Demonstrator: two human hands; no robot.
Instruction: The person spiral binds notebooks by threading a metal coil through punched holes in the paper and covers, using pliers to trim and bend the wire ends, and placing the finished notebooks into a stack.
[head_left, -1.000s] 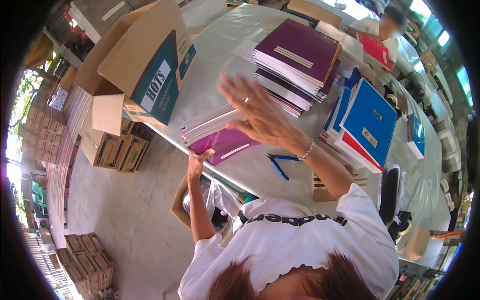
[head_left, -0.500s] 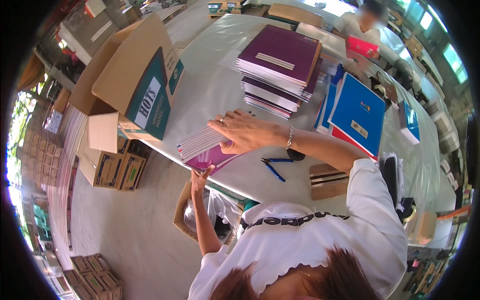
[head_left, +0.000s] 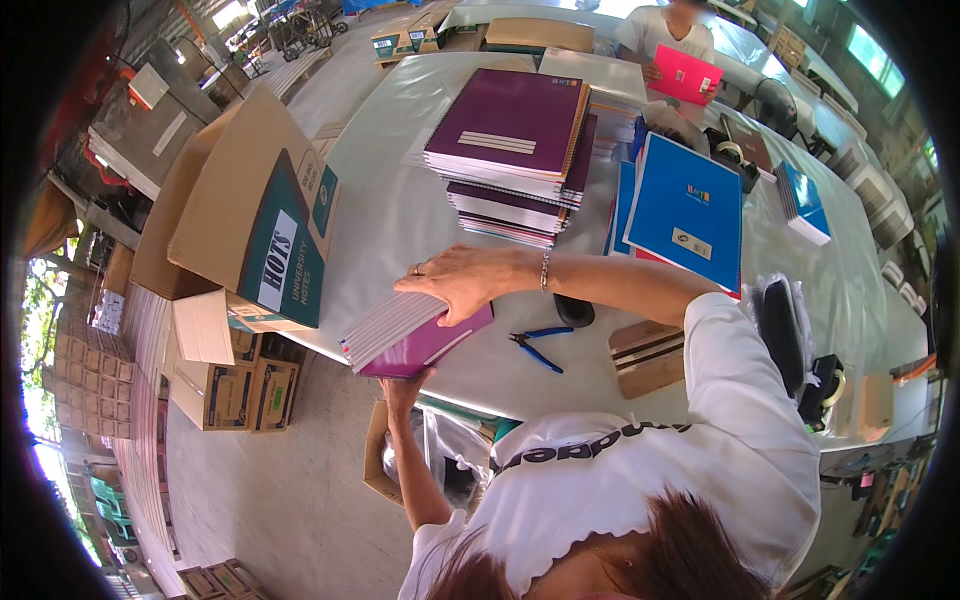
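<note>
A small stack of purple notebooks [head_left: 441,341] stands tilted at the table's near left edge, its white page edges facing up and left. My right hand [head_left: 470,282] curves over its far, upper side, thumb against the purple cover and fingers across the page edges. From below, my left hand [head_left: 404,386] grips the stack's near lower corner; its fingers are partly hidden behind the notebooks. Blue-handled cutting pliers [head_left: 540,348] lie to the right of the stack. Beyond my right hand rises a tall pile of purple spiral notebooks [head_left: 512,125].
An open cardboard carton [head_left: 235,215] stands at the left table edge. Blue notebooks [head_left: 690,205] are piled on the right, near a wooden block [head_left: 645,357] and a black computer mouse [head_left: 574,311]. Below the table edge sits a box with plastic [head_left: 378,455]. Across the table, a person holds a pink notebook [head_left: 687,74].
The view has shifted a little. My left hand has moved further under the stack's near corner, while my right hand stays on top. The person opposite has raised the pink notebook.
</note>
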